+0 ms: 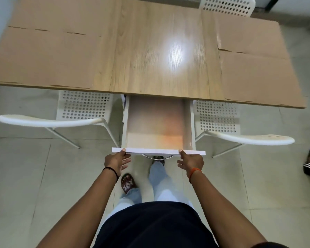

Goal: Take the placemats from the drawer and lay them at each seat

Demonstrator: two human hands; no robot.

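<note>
At the drawer front (pixel 158 151) | our left hand (pixel 117 160) and right hand (pixel 191 161) loosely spread, thumbs on its edge, gripping nothing | placemats (pixel 43 58) on table (pixel 157 51), drawer looks empty | risk: uneven shove jams it, pinched fingers

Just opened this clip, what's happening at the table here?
A person stands at an open drawer under the wooden table, left hand and right hand resting on its front panel. The drawer looks empty. Four placemats already lie on the tabletop, two at each end, by the white chairs.
</note>
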